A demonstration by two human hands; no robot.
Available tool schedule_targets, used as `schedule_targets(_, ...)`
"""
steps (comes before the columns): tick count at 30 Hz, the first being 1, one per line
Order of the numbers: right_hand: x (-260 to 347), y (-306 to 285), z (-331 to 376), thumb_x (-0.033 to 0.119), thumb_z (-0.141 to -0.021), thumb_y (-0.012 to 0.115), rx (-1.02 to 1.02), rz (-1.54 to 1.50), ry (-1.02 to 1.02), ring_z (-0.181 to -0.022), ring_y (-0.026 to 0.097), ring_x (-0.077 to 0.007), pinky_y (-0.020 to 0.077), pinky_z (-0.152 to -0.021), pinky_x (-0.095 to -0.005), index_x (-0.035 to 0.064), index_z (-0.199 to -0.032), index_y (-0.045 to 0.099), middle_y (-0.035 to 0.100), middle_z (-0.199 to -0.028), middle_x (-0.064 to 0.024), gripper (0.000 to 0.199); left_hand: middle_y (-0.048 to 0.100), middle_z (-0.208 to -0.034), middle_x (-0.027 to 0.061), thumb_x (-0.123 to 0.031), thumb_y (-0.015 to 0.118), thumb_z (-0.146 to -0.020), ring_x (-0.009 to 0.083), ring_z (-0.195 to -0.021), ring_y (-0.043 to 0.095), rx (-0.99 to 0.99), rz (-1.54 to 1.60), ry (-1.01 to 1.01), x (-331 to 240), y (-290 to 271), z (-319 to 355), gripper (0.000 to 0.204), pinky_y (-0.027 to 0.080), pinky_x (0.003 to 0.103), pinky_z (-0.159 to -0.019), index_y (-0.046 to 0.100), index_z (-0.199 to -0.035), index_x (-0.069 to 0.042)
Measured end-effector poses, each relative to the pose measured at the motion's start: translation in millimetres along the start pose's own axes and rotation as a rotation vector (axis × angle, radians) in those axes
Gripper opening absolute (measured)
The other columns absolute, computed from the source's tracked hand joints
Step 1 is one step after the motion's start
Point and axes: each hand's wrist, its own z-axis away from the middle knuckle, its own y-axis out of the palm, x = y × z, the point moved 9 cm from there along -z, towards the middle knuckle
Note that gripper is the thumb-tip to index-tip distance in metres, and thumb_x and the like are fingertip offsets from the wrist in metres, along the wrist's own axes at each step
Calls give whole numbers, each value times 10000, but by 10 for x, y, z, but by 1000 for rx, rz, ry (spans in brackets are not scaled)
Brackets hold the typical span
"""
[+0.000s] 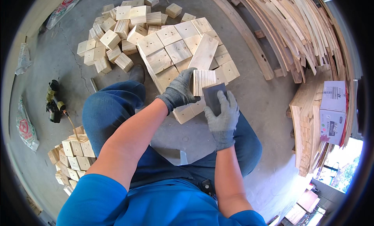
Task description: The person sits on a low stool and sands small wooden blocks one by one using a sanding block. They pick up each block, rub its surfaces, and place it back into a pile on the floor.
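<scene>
A: Start at the hands. How are they set?

B: Grey gloves on both. The left hand (180, 89) is curled round the left side of a wooden block (203, 81), striped face showing. The right hand (223, 117) grips a dark grey pad (214, 98), fingers spread over it.

A: Is the pad on the block?

B: It overlaps the block's lower right in this view. Actual contact, cannot tell.

A: And where is that block?

B: Over the right-hand part of a close-set array of blocks (169, 36), ahead of the person's lap. Resting or lifted, cannot tell. A pale board (205, 50) lies aslant on the array, just beyond.

A: Further out?

B: A loose heap of blocks (110, 39) behind the array, to the left, dark dots on many faces. Near the left knee, a neater stack of blocks (74, 160). Left of that knee, a power tool (53, 103) on the grey concrete floor (269, 120).

A: Right side?

B: Long wood strips (286, 25) piled toward the far edge; nearer, a pale purple carton (333, 109) against stacked timber (306, 120).
</scene>
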Motion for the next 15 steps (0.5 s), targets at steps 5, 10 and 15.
schedule_targets(5,-175,276,-816,328,-823,892,-1,21,2,-1371,556,-458,447,-1146,-574,151,-1475,645,564,-1529,-235,719,569,-1420,144,-268,1030,-655,277,-1336,577,-18,54,59,69,23,16,1084,480,386,-1166,442,-1547,-81)
schedule_targets(10,-320,406,-1473,359,-836,894,76,4,94,-1347,610,-419,496,-1145,-501,136,-1439,682,617,-1477,-238,677,584,-1395,125,-287,1042,-661,264,-1305,601,-44,86,114,129,76,-33,1087,481,380,-1158,444,-1541,-66)
schedule_targets(15,-389,361,-996,347,-831,899,13,-48,109,-1358,585,-447,478,-1150,-529,124,-1464,660,586,-1509,-256,712,594,-1413,162,-275,1009,-656,304,-1332,606,-15,51,20,9,29,5,1058,485,386,-1168,454,-1537,-92)
